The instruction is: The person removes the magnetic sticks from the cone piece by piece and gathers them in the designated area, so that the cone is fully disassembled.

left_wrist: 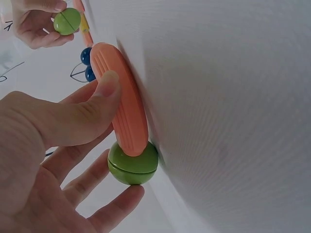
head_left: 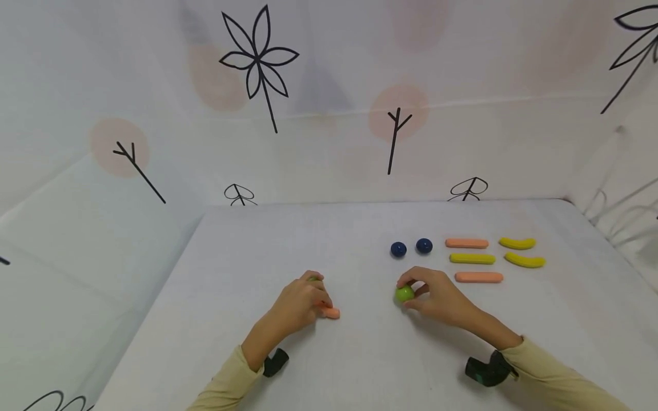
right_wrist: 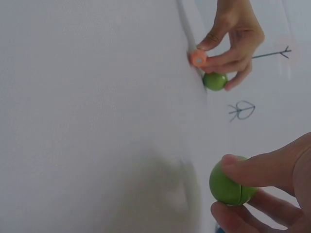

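My left hand pinches an orange ridged stick between thumb and fingers, low over the white table. Against the end of that stick sits a green ball with a groove round it, one lower fingertip touching its underside. From above, the left fingers mostly cover both pieces. To the right, my right hand holds a second green ball between thumb and fingertips. In the right wrist view this ball shows a similar groove. Whether it touches the table is unclear.
Behind the right hand lie two dark blue balls. Further right are two orange sticks, a yellow stick and two curved yellow pieces. A white patterned cloth wall stands along the table's back edge.
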A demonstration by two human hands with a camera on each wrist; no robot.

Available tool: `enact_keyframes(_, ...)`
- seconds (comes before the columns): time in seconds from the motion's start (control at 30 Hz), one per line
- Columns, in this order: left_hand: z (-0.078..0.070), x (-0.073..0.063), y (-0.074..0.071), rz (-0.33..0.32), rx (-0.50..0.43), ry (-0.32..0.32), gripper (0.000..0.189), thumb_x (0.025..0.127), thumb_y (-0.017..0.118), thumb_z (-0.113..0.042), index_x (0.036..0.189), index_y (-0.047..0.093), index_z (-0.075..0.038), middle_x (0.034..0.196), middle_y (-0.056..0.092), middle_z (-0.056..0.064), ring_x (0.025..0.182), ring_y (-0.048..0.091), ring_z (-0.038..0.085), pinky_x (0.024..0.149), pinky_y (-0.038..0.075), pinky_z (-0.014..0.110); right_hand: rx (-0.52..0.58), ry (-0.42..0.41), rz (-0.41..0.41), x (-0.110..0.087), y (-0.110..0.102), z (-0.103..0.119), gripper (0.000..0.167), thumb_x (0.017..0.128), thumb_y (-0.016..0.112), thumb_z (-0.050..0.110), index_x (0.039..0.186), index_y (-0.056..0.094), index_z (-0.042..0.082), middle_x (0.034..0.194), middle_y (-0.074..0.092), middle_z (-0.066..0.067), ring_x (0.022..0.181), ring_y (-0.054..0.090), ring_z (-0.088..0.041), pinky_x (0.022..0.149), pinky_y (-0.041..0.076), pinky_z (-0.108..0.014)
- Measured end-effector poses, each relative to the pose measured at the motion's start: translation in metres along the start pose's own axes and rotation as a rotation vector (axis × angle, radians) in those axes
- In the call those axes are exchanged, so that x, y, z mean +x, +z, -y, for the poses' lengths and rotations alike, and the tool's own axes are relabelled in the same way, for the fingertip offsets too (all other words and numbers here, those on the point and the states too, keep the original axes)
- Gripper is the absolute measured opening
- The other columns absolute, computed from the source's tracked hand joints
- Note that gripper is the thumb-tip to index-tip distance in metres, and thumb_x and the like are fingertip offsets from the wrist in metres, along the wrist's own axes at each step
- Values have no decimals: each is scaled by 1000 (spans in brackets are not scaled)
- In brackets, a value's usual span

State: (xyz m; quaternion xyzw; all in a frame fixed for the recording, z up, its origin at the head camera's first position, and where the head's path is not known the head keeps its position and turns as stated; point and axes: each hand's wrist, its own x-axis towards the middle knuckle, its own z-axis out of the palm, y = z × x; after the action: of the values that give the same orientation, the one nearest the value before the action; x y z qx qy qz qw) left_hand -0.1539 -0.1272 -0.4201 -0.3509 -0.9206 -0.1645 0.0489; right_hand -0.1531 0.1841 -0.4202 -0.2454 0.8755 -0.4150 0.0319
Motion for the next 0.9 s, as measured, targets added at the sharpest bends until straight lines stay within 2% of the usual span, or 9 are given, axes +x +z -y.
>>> enact_keyframes(0.43,-1,-1,1,-3,24,0,18,67,83,-6,79,76,-16,82,67,-8,114,52,22,75,52,33,-19,53,-53,-5,-20,-19,31,73,78,-1,100,64,9,100,63,-2,92,60,-20,74,54,-29)
enact_keyframes(0.63,-1,-2,1,1,18,-4,16,68,83,-8,80,76,-16,83,67,-8,115,52,22,77,52,35,-39,35,-79,-7,-25,-29,31,73,77,-5,99,64,8,98,64,-2,90,60,-20,74,54,-29)
enact_keyframes(0.9,-3,-2,-1,26,22,-24,16,70,82,-7,82,77,-16,85,68,-8,116,50,22,82,51,36,-72,76,-93,-3,-34,-37,31,74,76,-5,100,64,4,100,63,-7,90,61,-25,73,54,-31)
